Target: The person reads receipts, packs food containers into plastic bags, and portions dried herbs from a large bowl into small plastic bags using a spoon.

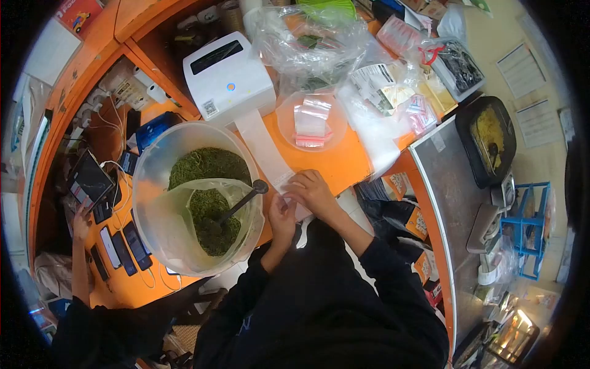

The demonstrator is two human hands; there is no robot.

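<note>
A strip of white labels [260,147] runs out of the white label printer [224,77] and down over the table's front edge. Near its lower end, my left hand [283,220] is closed with its fingertips pinching the strip. Just to the right, my right hand [316,195] bends over the same strip, fingers closed on its edge. Left of my hands stands a big translucent tub [150,178] of chopped dried green herb, with an open plastic bag in it. A dark scoop [243,202] leans inside that bag. Behind my hands, a round plastic lid or bowl [286,123] holds small zip bags [312,120].
At the far left, another person's hand [81,222] touches a tablet [91,178]. Several phones [136,246] and cables lie beside the tub. Clear plastic bags [313,43] crowd the back. To the right are a side counter [452,178] and a black pan [482,141].
</note>
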